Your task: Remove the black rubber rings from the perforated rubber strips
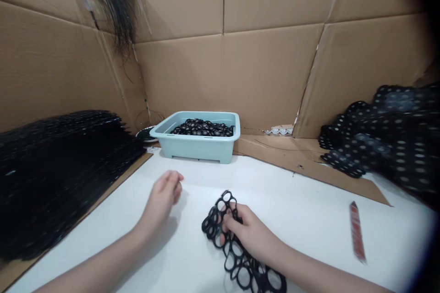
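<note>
Black ring mesh (pixel 253 267) slants over the white table (pixel 195 256), from ahead-left down toward the right forearm, its upper part pinched in the right hand (pixel 250 233); the left hand (pixel 165 190), farther off, curls loosely, its grip unclear to me

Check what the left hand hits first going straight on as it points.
Probably the front wall of the light blue basin. The left hand aims forward and rightward at it; height above the white table is unclear, so it may clear the rim.
</note>
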`<action>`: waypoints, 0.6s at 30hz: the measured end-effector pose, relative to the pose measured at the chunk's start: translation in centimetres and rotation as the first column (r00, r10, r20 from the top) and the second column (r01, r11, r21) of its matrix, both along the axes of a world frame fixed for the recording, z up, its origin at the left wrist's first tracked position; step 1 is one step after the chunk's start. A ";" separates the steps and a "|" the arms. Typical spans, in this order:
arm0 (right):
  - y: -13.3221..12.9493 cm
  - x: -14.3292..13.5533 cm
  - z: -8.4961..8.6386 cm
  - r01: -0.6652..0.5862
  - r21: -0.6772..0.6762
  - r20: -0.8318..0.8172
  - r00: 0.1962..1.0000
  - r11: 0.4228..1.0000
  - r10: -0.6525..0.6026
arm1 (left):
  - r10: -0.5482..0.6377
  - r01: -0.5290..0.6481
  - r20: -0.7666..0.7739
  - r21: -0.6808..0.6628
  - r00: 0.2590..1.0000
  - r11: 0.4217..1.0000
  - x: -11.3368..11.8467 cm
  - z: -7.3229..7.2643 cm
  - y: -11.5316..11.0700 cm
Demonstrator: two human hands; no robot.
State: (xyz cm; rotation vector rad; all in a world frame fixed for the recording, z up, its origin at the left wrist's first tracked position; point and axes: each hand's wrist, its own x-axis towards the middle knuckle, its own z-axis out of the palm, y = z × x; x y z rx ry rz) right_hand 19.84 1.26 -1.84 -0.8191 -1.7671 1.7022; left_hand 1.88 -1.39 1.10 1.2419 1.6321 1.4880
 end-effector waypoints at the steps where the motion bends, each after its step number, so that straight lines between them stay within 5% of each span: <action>1: 0.1 0.0 -0.2 0.024 -0.024 -0.009 1.000 0.999 -0.024 | 0.061 -0.060 -0.041 0.040 0.997 0.997 -0.2 0.2 0.0; 3: 0.2 -0.1 -0.3 0.041 -0.049 -0.038 0.998 0.998 -0.043 | 0.018 -0.009 -0.222 0.039 0.975 0.999 0.0 0.2 -0.3; 7: -0.2 0.0 -0.1 0.038 0.040 -0.064 0.997 0.998 -0.035 | -0.285 0.215 -0.505 -0.193 0.815 0.957 1.7 -0.6 -1.8; 18: -1.0 0.4 0.1 -0.022 0.188 -0.068 0.997 0.982 0.035 | -0.427 0.301 -0.545 -0.309 0.721 0.902 2.7 -0.9 -2.6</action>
